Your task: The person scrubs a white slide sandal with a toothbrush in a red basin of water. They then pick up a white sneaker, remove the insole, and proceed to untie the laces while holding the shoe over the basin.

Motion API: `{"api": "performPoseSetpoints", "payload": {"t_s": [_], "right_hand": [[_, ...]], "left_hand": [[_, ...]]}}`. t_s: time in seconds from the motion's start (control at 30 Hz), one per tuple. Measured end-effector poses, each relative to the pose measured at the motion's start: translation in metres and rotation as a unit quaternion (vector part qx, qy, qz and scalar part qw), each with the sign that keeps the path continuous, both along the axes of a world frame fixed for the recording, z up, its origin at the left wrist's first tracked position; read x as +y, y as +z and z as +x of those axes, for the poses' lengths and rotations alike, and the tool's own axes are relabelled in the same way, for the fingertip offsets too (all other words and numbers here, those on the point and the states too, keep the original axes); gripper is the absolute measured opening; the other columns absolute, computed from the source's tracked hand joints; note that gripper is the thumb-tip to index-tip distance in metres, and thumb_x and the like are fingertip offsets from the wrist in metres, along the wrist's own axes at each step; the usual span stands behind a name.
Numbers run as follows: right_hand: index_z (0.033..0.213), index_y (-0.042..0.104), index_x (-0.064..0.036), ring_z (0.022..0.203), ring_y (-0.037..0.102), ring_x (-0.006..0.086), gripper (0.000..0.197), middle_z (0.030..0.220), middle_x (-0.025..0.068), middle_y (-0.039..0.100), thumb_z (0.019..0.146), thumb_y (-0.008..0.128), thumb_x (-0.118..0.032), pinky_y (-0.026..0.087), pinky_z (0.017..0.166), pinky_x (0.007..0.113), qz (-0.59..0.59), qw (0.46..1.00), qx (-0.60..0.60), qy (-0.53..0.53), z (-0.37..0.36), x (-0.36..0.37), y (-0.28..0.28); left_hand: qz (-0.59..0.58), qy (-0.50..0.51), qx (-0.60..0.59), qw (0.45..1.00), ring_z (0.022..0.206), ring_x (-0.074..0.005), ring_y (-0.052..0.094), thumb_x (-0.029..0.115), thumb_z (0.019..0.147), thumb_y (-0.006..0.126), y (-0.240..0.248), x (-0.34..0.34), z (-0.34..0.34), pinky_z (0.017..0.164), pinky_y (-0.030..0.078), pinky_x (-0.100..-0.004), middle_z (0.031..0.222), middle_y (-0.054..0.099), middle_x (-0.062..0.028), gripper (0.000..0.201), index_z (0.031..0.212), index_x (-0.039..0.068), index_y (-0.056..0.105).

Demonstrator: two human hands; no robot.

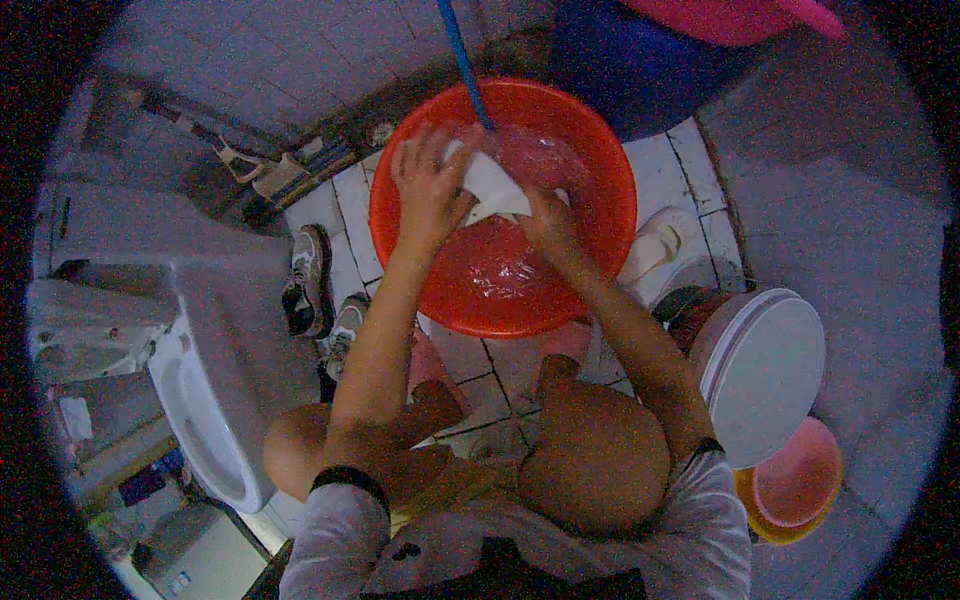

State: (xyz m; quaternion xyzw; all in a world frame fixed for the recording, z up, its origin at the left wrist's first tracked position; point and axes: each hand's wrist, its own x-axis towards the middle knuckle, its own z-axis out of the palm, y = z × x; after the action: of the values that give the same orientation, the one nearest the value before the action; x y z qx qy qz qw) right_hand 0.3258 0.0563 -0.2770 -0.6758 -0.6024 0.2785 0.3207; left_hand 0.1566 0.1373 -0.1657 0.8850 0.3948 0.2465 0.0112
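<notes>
The tiled floor (462,355) carries the wide red basin (520,320), which sits in front of the person's feet; working over its middle should catch the drips. The water (500,275) in it glints; low, short strokes would probably limit splashing. A thin blue tube (460,55) reaches over the far rim, its end down inside the basin, so the hands are best kept to the near side of it. The left hand (430,185) is blurred, its fingers spread at the cloth's left edge; whether the thumb pinches the fabric, I cannot tell. The right hand (548,220) seems to pinch the other edge, its fingertips partly hidden. Between them, above the basin, the white cloth (495,188) hangs bunched; gathering it firmly on both sides should give an even grip and stop wet folds slipping.
</notes>
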Motion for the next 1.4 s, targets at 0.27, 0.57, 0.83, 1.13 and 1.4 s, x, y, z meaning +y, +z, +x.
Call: {"api": "performPoseSetpoints", "payload": {"t_s": [0.27, 0.57, 0.83, 1.13, 1.4], "right_hand": [[0.119, 0.047, -0.0007, 0.101, 0.055, 0.0240, 0.047, 0.108, 0.0147, 0.058, 0.086, 0.054, -0.034, 0.042, 0.086, 0.036, -0.030, 0.944, 0.326, -0.048, -0.006, 0.006, 0.064], [0.119, 0.047, -0.0012, 0.100, 0.054, 0.0225, 0.045, 0.107, 0.0126, 0.058, 0.090, 0.045, -0.036, 0.039, 0.089, 0.034, -0.090, 0.948, 0.303, 0.035, -0.022, 0.001, 0.010], [0.115, 0.048, 0.0005, 0.103, 0.051, 0.0267, 0.058, 0.106, 0.0160, 0.055, 0.089, 0.039, -0.050, 0.039, 0.089, 0.035, -0.262, 0.920, 0.212, -0.199, 0.010, -0.012, -0.047], [0.122, 0.045, -0.0037, 0.101, 0.052, 0.0292, 0.052, 0.108, 0.0163, 0.056, 0.088, 0.045, -0.043, 0.041, 0.088, 0.036, -0.286, 0.934, 0.087, -0.194, 0.004, -0.026, -0.159], [0.128, 0.043, -0.0075, 0.100, 0.054, 0.0313, 0.051, 0.110, 0.0166, 0.057, 0.087, 0.051, -0.037, 0.042, 0.087, 0.037, -0.100, 0.966, 0.139, -0.193, 0.009, -0.011, -0.067]], "left_hand": [[-0.401, 0.101, -0.490, 0.768, 0.123, -0.0248, 0.033, 0.038, 0.086, 0.048, -0.005, -0.001, 0.004, 0.103, 0.026, -0.0354, 0.133, 0.036, -0.0128, 0.063, 0.134, 0.002, 0.029], [-0.421, 0.079, -0.393, 0.814, 0.106, -0.0229, 0.048, 0.031, 0.088, 0.051, -0.017, -0.043, 0.019, 0.091, 0.037, -0.0347, 0.115, 0.050, -0.0141, 0.047, 0.122, 0.001, 0.040], [-0.395, 0.213, -0.378, 0.809, 0.103, -0.0227, 0.051, 0.014, 0.080, 0.062, -0.031, -0.041, 0.002, 0.089, 0.040, -0.0325, 0.112, 0.052, -0.0149, 0.050, 0.122, -0.001, 0.039], [-0.360, 0.176, -0.400, 0.824, 0.108, -0.0234, 0.049, 0.014, 0.081, 0.062, -0.048, -0.045, -0.004, 0.092, 0.037, -0.0323, 0.117, 0.050, -0.0143, 0.048, 0.122, 0.001, 0.041], [-0.379, 0.189, -0.398, 0.814, 0.104, -0.0231, 0.051, 0.008, 0.080, 0.061, -0.037, -0.054, -0.001, 0.090, 0.039, -0.0314, 0.112, 0.054, -0.0133, 0.044, 0.120, 0.002, 0.044]]}}
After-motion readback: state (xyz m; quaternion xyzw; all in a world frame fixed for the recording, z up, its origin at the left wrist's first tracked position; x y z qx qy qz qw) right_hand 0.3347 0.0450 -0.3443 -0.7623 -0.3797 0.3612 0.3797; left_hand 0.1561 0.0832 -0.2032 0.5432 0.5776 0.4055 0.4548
